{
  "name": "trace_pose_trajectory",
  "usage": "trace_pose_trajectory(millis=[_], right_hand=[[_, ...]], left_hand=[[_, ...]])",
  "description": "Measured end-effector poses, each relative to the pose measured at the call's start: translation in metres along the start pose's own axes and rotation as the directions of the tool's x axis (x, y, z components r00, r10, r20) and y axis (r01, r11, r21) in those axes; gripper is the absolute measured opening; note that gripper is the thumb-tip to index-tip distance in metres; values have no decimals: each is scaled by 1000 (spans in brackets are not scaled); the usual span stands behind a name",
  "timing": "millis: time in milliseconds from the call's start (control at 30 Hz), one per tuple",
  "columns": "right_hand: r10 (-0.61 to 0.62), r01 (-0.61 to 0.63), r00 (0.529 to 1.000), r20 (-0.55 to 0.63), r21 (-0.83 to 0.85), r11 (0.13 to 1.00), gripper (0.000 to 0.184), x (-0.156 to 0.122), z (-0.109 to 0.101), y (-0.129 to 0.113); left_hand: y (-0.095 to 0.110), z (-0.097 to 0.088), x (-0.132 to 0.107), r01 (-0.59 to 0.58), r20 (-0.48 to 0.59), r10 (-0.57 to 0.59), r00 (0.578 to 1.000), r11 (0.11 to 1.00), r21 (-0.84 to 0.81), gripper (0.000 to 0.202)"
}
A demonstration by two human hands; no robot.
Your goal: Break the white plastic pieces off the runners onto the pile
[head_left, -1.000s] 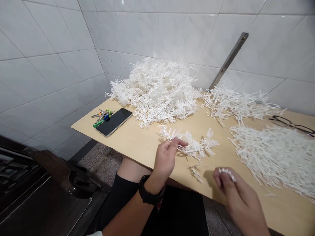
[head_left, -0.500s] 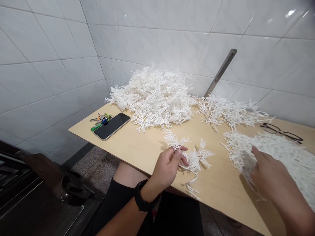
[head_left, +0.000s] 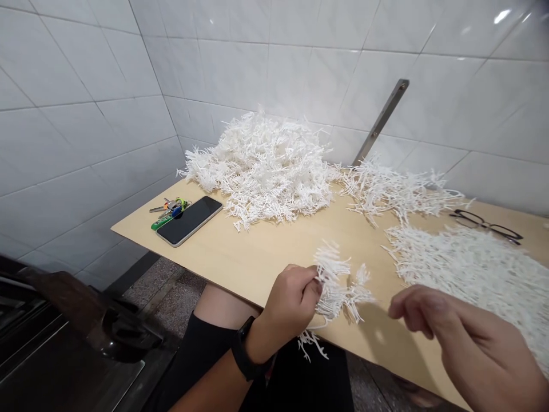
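Observation:
My left hand (head_left: 295, 297) is closed around a bunch of white branched plastic sprigs (head_left: 332, 286), fingers pinched at their left side. The bunch fans out to the right just above the table, and a few strands hang below the table's front edge. My right hand (head_left: 467, 332) is in the air at the lower right, its fingers loosely bent and nothing visible in them. Behind it, a flat spread of short white strands (head_left: 476, 274) covers the right part of the table. A gap of bare tabletop lies between the two hands.
A tall heap of white sprigs (head_left: 274, 166) stands against the tiled wall, with a smaller pile (head_left: 398, 191) to its right. A phone (head_left: 189, 221) and keys (head_left: 171, 209) lie on the wooden table (head_left: 257, 252) at left. Eyeglasses (head_left: 486, 224) rest behind the spread. A metal bracket (head_left: 381, 121) leans up the wall.
My right hand has come away from the edge of the strand spread, towards me. My left hand has turned, and the bunch it holds has moved slightly right and is gathered closer.

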State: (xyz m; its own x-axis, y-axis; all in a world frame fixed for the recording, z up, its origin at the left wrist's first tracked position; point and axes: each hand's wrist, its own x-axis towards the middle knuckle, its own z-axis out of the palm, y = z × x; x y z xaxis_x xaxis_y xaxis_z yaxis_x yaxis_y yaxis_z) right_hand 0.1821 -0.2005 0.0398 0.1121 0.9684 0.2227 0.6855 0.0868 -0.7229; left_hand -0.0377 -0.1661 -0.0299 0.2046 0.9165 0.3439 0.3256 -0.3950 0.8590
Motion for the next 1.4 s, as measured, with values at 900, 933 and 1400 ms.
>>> trace_pose_trajectory(millis=[900, 933, 1400], right_hand=[[93, -606, 783, 615, 719, 340, 30, -13, 91, -12], [92, -596, 791, 604, 730, 334, 29, -13, 92, -10], [-29, -506, 790, 612, 678, 534, 43, -20, 98, -16]], left_hand=[[20, -59, 12, -542, 323, 436, 840, 654, 527, 40], [22, -60, 2, -531, 234, 485, 843, 674, 514, 36], [40, -31, -26, 171, 148, -199, 969, 968, 184, 35]])
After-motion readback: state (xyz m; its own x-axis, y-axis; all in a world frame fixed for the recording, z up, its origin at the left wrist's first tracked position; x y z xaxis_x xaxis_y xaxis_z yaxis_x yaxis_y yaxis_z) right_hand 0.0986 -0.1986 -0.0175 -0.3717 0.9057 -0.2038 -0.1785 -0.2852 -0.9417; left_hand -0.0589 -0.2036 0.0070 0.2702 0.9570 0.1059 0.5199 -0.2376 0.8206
